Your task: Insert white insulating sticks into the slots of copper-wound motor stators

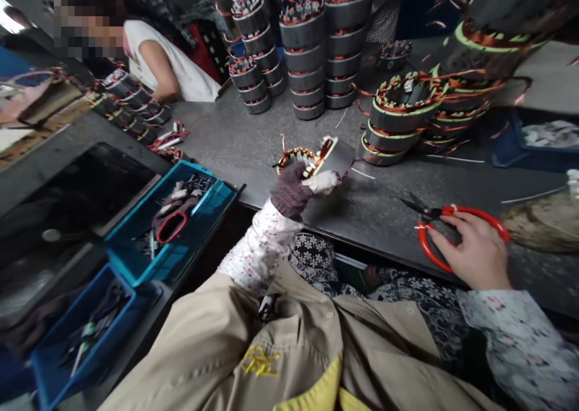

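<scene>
Under the right hand [479, 247], which curves over them with grip unclear, lie red-handled scissors [491, 219]; the gloved left hand [298, 188] pinches a wound ring [337, 158]. The step seems scissors handling, calling next for sure grip.

the gloved left grip [299, 189] curls; the bare right grip [480, 249] arches palm down.

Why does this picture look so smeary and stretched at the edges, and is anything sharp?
In the head view, the red-handled scissors under the right hand look fairly clear; in that view, the lower-left blue bin is smeared, perhaps by motion; the upper-right stack leans outward, likely wide-lens distortion; the head view's upper-left corner glares white.
</scene>
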